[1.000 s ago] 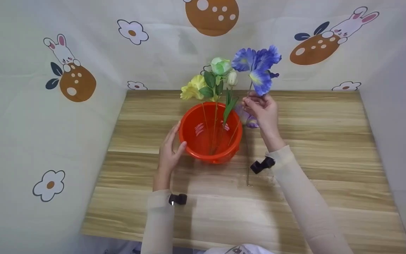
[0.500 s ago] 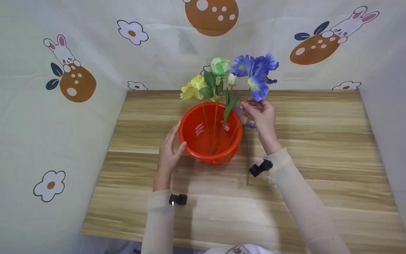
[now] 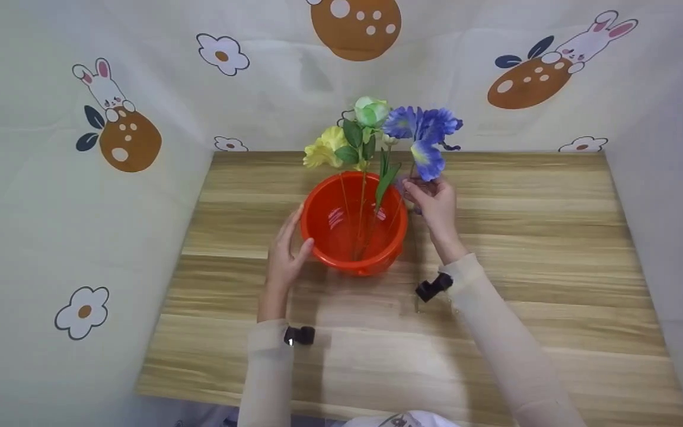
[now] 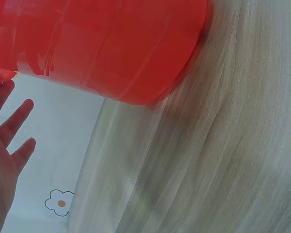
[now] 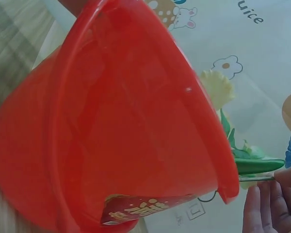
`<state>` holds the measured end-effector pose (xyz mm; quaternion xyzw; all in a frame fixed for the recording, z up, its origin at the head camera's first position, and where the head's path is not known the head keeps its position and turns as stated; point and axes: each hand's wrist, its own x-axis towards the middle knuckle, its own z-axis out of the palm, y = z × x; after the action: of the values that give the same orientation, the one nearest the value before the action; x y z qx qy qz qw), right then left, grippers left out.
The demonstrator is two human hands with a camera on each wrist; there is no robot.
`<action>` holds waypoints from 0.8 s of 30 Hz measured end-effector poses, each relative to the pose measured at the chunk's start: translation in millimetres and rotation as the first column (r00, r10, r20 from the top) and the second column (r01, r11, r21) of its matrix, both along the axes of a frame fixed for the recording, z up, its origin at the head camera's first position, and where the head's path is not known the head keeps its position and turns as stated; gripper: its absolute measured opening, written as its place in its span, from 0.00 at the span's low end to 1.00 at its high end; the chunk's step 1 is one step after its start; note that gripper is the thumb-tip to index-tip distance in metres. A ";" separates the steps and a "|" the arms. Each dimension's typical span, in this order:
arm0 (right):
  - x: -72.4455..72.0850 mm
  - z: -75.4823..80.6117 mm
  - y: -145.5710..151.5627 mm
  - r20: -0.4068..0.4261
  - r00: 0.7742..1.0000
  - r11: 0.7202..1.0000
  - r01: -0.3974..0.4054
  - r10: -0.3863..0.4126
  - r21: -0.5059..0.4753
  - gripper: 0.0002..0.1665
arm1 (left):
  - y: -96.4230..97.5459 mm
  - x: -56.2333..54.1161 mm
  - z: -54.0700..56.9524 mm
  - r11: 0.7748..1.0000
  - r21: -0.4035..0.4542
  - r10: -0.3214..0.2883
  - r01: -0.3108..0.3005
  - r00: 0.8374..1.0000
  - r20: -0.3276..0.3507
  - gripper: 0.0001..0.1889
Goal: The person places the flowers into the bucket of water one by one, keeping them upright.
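Observation:
A red plastic bucket [image 3: 353, 222] stands on the wooden table. My left hand [image 3: 283, 255] rests on its left side, fingers extended along the rim; the left wrist view shows those fingers [image 4: 14, 124] spread beside the red wall. On the right, my right hand [image 3: 437, 204] pinches the stem of a blue-purple artificial iris [image 3: 427, 139], whose stem slants down into the bucket. Inside stand a yellow flower [image 3: 325, 148], a pale green rose [image 3: 371, 111] and a white tulip [image 3: 389, 140] with long leaves, its bud partly behind the iris.
A light purple flower [image 3: 417, 210], mostly hidden by my right hand, lies right of the bucket, its stem toward the table's front. The wooden table [image 3: 531, 237] meets walls covered in printed cloth [image 3: 276, 101] at the back and both sides.
My right hand has moved down and slightly left with the iris, whose stem sinks deeper into the bucket. The iris bloom now overlaps the tulip. My left hand stays at the rim.

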<state>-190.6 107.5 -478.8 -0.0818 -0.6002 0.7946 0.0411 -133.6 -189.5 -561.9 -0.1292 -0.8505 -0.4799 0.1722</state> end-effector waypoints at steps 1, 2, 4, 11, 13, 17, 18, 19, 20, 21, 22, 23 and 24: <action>0.0 -1.1 -0.4 0.005 1.000 1.000 0.003 -0.003 0.024 0.12 | 0.1 0.2 0.3 1.000 0.001 0.001 -0.001 1.000 0.005 0.33; -0.1 -2.3 -1.1 0.007 1.000 0.999 0.009 -0.009 0.039 0.12 | 0.2 0.3 0.4 1.000 0.002 0.003 -0.003 1.000 0.006 0.33; -0.3 -5.2 -2.1 0.012 1.000 0.997 0.020 -0.021 0.073 0.12 | 0.3 0.3 0.2 1.000 0.004 0.004 -0.004 1.000 0.010 0.33; -0.5 -14.8 -7.1 -0.035 0.999 0.988 0.045 -0.040 0.148 0.12 | 0.0 0.6 -0.4 1.000 0.020 -0.012 0.012 1.000 -0.008 0.33; -0.2 -16.4 -7.8 -0.029 0.999 0.982 0.041 -0.037 0.182 0.16 | 0.1 0.7 -0.8 1.000 0.027 -0.012 0.012 1.000 -0.009 0.32; 0.7 -18.8 -7.4 0.018 0.999 0.959 0.026 -0.032 0.282 0.26 | 0.6 1.2 -0.5 0.999 0.033 -0.007 0.007 1.000 0.001 0.32; 0.8 -19.2 -7.1 0.028 0.999 0.951 0.024 -0.034 0.307 0.27 | 0.8 1.5 0.1 1.000 0.030 -0.005 0.004 1.000 0.007 0.32; 0.8 -19.5 -7.0 0.034 0.999 0.946 0.022 -0.035 0.323 0.28 | 1.1 1.8 0.6 1.000 0.027 -0.002 0.002 1.000 0.012 0.32; 0.6 -19.5 -7.2 0.037 0.999 0.944 0.020 -0.034 0.329 0.27 | 0.8 1.7 0.4 1.000 0.022 0.001 -0.002 1.000 0.016 0.32; 0.3 -19.4 -7.4 0.040 0.998 0.943 0.022 -0.038 0.331 0.26 | 1.1 1.9 1.0 1.000 0.018 0.002 -0.002 1.000 0.020 0.32; 0.1 -19.2 -7.8 0.040 0.998 0.943 0.027 -0.042 0.331 0.25 | 1.0 2.1 1.2 1.000 0.013 0.004 -0.004 1.000 0.023 0.32; -0.3 -19.1 -8.2 0.037 0.998 0.944 0.031 -0.045 0.327 0.23 | 0.9 2.1 1.2 1.000 0.011 0.003 -0.004 1.000 0.023 0.32; -0.5 -18.9 -8.5 0.035 0.998 0.945 0.034 -0.048 0.325 0.22 | 0.8 2.2 1.1 1.000 0.009 0.003 -0.003 1.000 0.023 0.32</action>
<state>-191.2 99.1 -497.6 -0.1033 -0.7215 0.6822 0.0575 -131.4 -188.7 -560.8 -0.1215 -0.8504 -0.4850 0.1639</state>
